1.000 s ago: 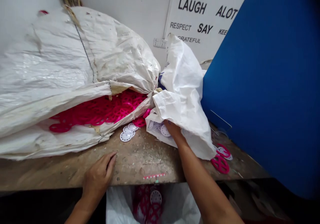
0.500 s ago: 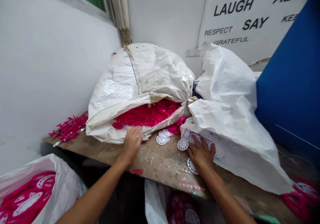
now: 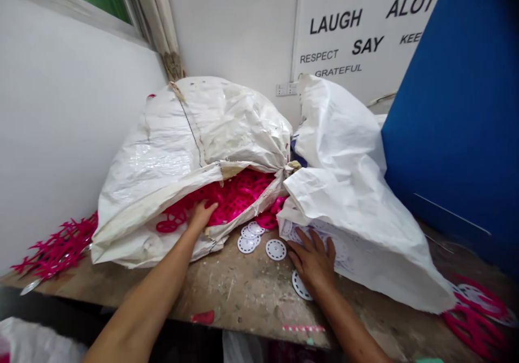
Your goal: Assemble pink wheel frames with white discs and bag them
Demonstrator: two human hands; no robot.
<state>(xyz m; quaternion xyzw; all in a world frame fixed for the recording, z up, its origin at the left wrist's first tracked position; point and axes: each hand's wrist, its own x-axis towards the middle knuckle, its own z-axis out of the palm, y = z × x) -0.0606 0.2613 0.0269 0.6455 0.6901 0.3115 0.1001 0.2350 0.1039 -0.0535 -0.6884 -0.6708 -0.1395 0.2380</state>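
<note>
- Discs, white and slotted (image 3: 343, 249), are gathered in the mouth of the right-hand sack (image 3: 336, 190), which is slumped on the worktable (image 3: 243, 293).
- The right hand (image 3: 316, 260) is held palm down at that mouth, its fingers splayed and released over the discs.
- A loose disc (image 3: 300, 286) is partly covered by the edge of the right hand; another single disc (image 3: 276, 249) is left just beyond the fingertips.
- A small overlapping group of discs (image 3: 248, 239) is seen on the table between the two sacks.
- The left hand (image 3: 201, 216) is placed in the mouth of the larger left-hand sack (image 3: 150, 163), against pink pieces (image 3: 241, 194); its thumb is extended, but the other fingers are hidden, so whether anything is grasped cannot be told.
- More pink pieces (image 3: 267, 220) are heaped where the sacks are met by each other.
- Branching pink parts (image 3: 60, 247) are piled at the table's far left, and pink and white pieces (image 3: 472, 325) are seen at the right, near a blue panel (image 3: 454, 136).
</note>
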